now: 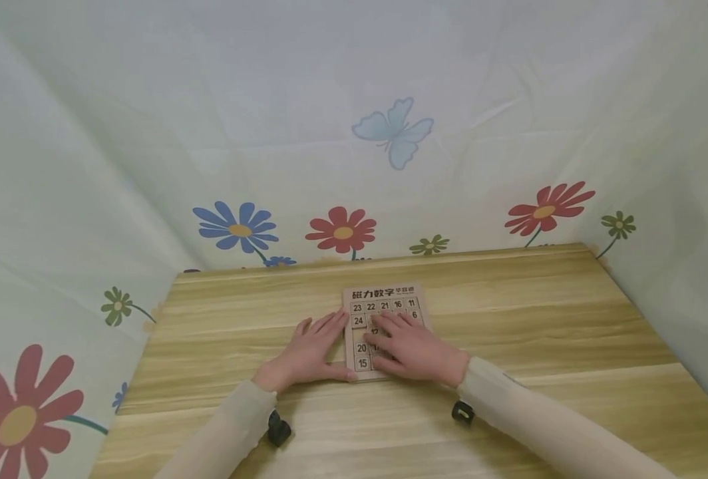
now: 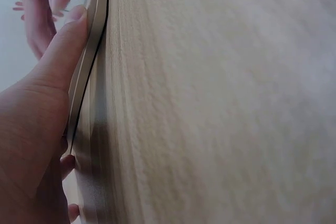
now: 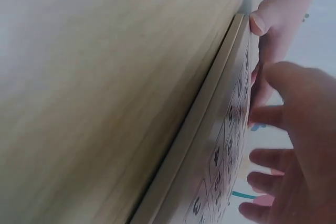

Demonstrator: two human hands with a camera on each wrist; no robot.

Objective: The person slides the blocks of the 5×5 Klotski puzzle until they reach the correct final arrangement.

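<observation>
A flat wooden number sliding puzzle (image 1: 384,293) lies on the table, with a printed heading along its far edge. Numbered tiles fill rows below the heading, and a pale gap shows at the left of the third row. My left hand (image 1: 306,352) rests along the puzzle's left side, thumb at its near left corner, fingers fairly straight. Over the tiles, my right hand (image 1: 416,349) is spread with loosely bent fingers, covering several numbers. In the right wrist view its fingers (image 3: 268,158) are close above the tile face; contact cannot be told.
Light wood grain covers the tabletop (image 1: 510,319). Behind and at both sides hangs a pale cloth (image 1: 258,100) printed with flowers and a butterfly. Each wrist wears a small black device, one of them on the left sleeve (image 1: 222,419).
</observation>
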